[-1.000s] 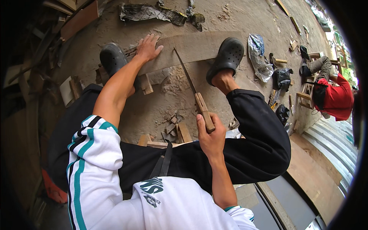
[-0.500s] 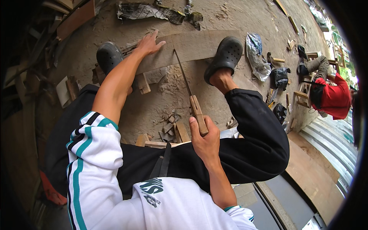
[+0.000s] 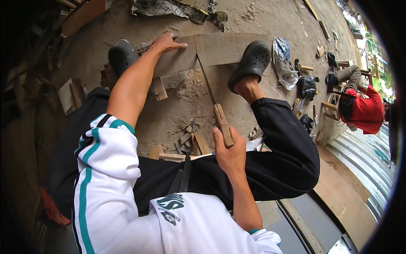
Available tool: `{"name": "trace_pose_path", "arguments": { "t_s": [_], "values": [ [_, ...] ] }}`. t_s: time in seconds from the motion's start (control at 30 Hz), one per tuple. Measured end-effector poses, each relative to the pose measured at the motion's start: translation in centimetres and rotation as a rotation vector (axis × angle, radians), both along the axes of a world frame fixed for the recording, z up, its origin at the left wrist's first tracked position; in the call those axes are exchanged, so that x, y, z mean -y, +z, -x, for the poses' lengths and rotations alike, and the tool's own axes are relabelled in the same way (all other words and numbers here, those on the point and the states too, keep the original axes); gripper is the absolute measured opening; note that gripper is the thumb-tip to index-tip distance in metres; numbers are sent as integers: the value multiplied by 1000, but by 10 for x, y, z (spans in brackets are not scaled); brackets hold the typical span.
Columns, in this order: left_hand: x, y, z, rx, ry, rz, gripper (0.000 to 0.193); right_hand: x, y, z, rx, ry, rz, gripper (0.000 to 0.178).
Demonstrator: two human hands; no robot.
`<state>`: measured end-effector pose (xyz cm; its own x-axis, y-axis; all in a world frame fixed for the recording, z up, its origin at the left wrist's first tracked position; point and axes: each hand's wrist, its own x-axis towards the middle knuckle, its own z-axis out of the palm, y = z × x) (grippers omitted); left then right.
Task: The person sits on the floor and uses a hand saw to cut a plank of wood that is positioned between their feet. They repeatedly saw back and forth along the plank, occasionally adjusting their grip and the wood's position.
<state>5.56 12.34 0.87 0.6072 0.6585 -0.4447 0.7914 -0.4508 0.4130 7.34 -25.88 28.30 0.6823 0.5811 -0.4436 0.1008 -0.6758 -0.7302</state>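
Note:
A long wooden board [image 3: 218,50] lies across in front of me under my black clogs. My left hand [image 3: 165,43] grips its far edge left of centre, thumb pointing right along the top. My right hand [image 3: 231,153] is wrapped round the wooden handle of a handsaw [image 3: 207,83]. The saw's narrow dark blade slants away from me and meets the board's near edge. A thin dark line runs across the board from there, close to the left thumb. Whether the blade's tip sits in a cut or below the board, I cannot tell.
Wood offcuts [image 3: 186,139] lie between my legs. Beside my right clog [image 3: 252,63] are a silver plastic sheet [image 3: 285,63], a hammer [image 3: 304,67] and a black bag [image 3: 307,86]. A person in red [image 3: 364,111] sits at the far right. Crumpled sheeting [image 3: 169,9] lies beyond the board.
My left hand has shifted slightly right along the board, its fingers now more bent. The saw and my right hand have moved a little to the right, and the blade meets the line.

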Motion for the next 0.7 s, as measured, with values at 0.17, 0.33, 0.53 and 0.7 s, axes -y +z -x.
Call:
{"name": "trace_pose_path", "arguments": {
  "t_s": [0.17, 0.33, 0.53, 0.7],
  "values": [
    [-6, 21, -8, -1, -37, 87, 111, -2, -9, -18, -3, 20, -28, 27],
    [-1, 35, -6, -11, -122, -49, 105, 7, -7, -24, -30, 91, -81, 29],
    [-1, 53, -18, -191, -174, -64, 107, 27, -7, -5, -173, 80, -140, 35],
    [0, 53, -4, -55, -274, -34, 97, 11, 6, -6, -57, 62, -42, 38]
  ]
}}
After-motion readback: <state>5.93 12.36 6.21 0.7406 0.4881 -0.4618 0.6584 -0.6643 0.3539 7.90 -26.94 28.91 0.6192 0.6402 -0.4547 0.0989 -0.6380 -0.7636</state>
